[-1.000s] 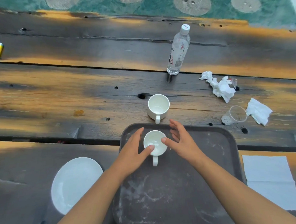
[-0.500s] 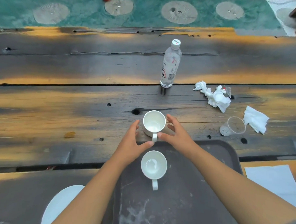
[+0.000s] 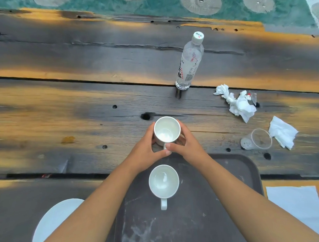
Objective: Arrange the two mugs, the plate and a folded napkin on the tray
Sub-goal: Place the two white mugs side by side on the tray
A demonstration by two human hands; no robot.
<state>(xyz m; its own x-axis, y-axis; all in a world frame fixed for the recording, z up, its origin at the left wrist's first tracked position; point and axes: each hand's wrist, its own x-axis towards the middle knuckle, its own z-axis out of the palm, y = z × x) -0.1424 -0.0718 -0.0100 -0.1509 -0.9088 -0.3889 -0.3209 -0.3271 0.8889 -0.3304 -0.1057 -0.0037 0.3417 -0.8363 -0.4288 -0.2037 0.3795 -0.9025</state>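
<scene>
Both hands, left and right, are cupped around the far mug, which sits on the desk just beyond the tray. The near mug stands upright on the tray, handle toward the person. Left of the tray lies the plate, right of it the flat napkin; beyond the tray are a water bottle, crumpled tissues and a tipped plastic cup.

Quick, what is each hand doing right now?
Left hand: closed around the left side of the far mug, a shared grip.
Right hand: closed around that mug's right side, thumb by the handle.
</scene>
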